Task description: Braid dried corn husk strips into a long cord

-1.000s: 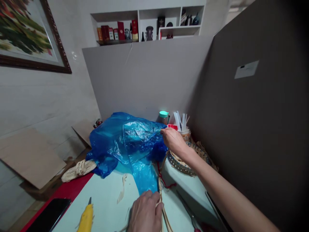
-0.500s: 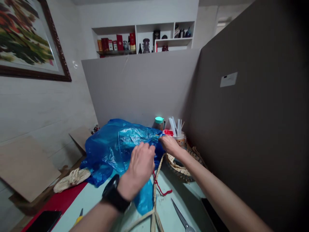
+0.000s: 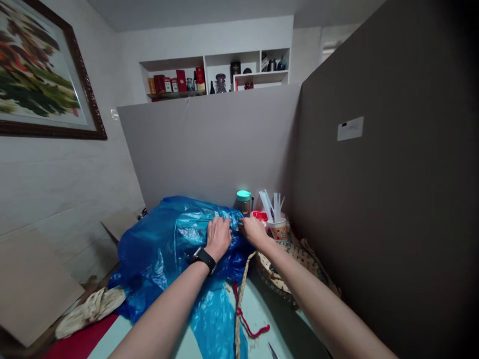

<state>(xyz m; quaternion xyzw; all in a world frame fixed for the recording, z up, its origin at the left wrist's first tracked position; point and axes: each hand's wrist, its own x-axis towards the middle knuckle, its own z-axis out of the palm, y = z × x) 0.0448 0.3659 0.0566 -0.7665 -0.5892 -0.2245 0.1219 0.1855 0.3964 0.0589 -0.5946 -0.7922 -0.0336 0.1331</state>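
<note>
A large crumpled blue plastic bag point(image 3: 164, 244) lies on the pale green table point(image 3: 262, 309). My left hand point(image 3: 218, 237), with a black watch on the wrist, rests on top of the bag, its fingers bent and pressed into the plastic. My right hand point(image 3: 253, 231) pinches the bag's upper right edge, close beside the left hand. A braided straw rope point(image 3: 239, 294) with red yarn point(image 3: 247, 319) runs from under the bag toward me.
A woven basket point(image 3: 288, 269) sits right of the bag, a paper cup with white sticks point(image 3: 276, 219) and a green-lidded jar point(image 3: 243, 202) behind it. A straw bundle point(image 3: 88, 309) lies at the left. Scissor tips point(image 3: 272, 351) show at the bottom. Grey partitions close off the back and right.
My left hand left the straw rope near me and reached forward onto the top of the blue bag, beside my right hand. The view tilted upward.
</note>
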